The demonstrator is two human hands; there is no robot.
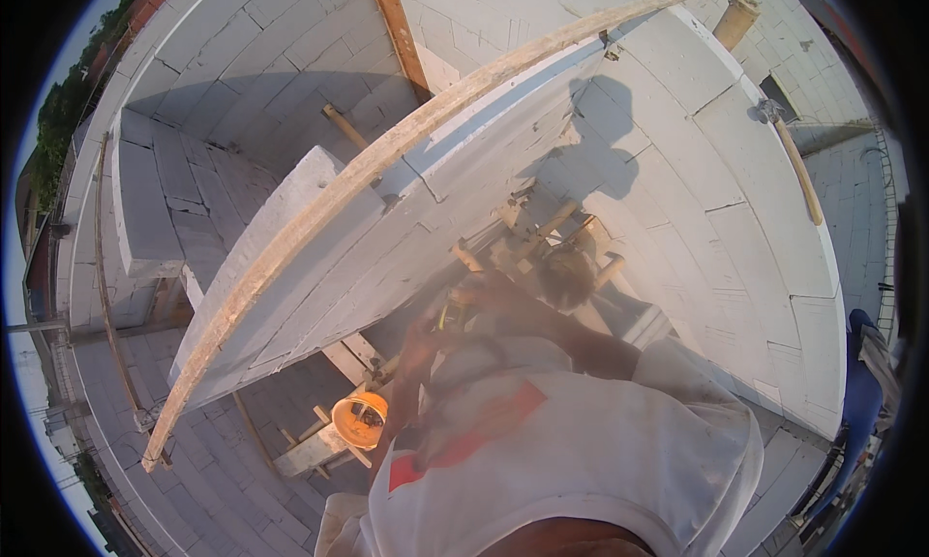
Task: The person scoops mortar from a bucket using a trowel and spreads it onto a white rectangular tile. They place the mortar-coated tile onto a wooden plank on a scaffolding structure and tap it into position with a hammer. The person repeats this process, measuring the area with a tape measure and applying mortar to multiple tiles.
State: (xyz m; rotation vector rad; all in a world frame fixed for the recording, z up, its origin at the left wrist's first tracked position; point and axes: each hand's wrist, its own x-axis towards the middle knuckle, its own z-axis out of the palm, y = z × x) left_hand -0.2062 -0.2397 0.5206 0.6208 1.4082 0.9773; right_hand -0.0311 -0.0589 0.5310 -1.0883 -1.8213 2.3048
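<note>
Close in front of my chest, both hands are near each other in a hazy, partly shaded spot. My left hand [423, 338] is closed, with a small yellow thing [443, 317] showing at its fingers. The yellow thing's kind is too blurred to make out. Just ahead and to the right, my right hand [481, 291] has its fingers bent together next to it, and what they hold is hidden. A short wooden piece [466, 257] sticks up just beyond the right hand, apart from or touching it, I cannot tell which.
A long wooden batten [426, 119] crosses diagonally above a white block wall [377, 257]. An orange bucket [350, 431] with things inside stands on boards at lower left. Another white wall [716, 209] rises at right. Wooden pieces [552, 223] clutter the corner. Blue cloth [859, 383] shows far right.
</note>
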